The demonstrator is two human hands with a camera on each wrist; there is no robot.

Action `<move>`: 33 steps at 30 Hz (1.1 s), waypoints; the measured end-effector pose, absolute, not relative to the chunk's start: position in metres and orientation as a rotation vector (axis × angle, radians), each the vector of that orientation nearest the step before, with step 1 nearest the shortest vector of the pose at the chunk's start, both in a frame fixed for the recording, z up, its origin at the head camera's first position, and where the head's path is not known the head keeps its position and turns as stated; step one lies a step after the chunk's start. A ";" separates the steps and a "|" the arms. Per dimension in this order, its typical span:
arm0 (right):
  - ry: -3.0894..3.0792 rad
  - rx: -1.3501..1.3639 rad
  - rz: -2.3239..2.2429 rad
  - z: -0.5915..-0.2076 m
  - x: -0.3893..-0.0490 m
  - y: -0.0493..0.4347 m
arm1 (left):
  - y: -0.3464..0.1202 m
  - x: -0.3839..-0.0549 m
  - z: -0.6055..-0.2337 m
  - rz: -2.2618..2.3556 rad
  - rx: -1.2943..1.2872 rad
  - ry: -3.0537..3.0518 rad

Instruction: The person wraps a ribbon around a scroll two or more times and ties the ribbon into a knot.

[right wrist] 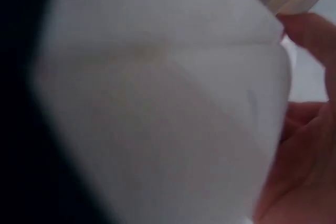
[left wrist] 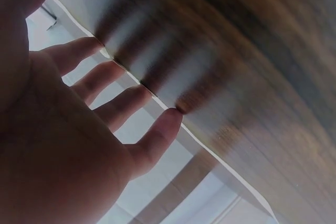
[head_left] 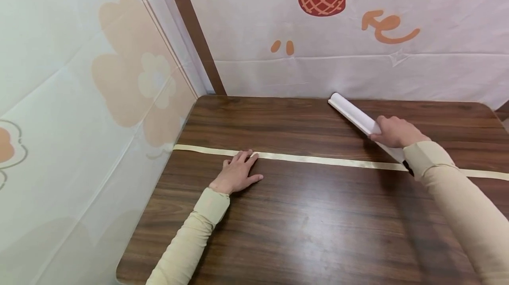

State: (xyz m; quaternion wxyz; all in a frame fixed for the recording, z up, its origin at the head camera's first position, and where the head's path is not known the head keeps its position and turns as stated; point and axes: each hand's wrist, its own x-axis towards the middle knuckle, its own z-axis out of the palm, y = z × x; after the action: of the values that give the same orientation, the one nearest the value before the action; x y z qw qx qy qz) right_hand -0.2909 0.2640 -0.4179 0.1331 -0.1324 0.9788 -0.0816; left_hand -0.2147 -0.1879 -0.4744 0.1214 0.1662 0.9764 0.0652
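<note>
A long white roll (head_left: 354,114), like a rolled-up sheet with a dark edge at its near end, slants over the right side of the table. My right hand (head_left: 399,132) grips it near the middle, thumb on one side and fingers on the other. Close up in the right wrist view, its white surface (right wrist: 173,108) is blurred and fills most of the picture. A flat cream strip (head_left: 318,160), like tape or ribbon, runs across the table from left to right. On the strip's left part rest the fingertips of my left hand (head_left: 235,175), fingers spread and fairly straight.
The dark wood-grain table (head_left: 302,214) has rounded corners. A white printed cloth (head_left: 246,24) hangs along its back edge, and another with pale flowers (head_left: 79,152) hangs along the left side. A brown vertical band (head_left: 195,28) stands near the back left corner.
</note>
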 end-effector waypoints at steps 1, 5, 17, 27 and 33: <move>2.828 -0.374 -0.252 -0.419 -0.289 0.261 | -0.188 -0.214 -0.475 0.189 0.486 2.850; 2.795 -0.354 -0.283 -0.425 -0.283 0.249 | -0.189 -0.213 -0.477 0.187 0.481 2.842; 2.645 -0.229 -0.457 -0.427 -0.275 0.226 | -0.189 -0.212 -0.478 0.205 0.493 2.858; 2.539 -0.113 -0.767 -0.425 -0.262 0.210 | -0.189 -0.214 -0.477 0.206 0.509 2.862; 2.576 -0.120 -0.835 -0.424 -0.247 0.196 | -0.189 -0.214 -0.477 0.192 0.516 2.869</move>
State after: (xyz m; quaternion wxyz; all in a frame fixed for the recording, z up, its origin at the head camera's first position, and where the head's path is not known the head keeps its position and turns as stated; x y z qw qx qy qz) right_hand -0.2467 0.1965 -0.4236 0.2137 -0.0431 0.9284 -0.3010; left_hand -0.2142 -0.1891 -0.4774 0.1098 0.1757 0.9761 0.0652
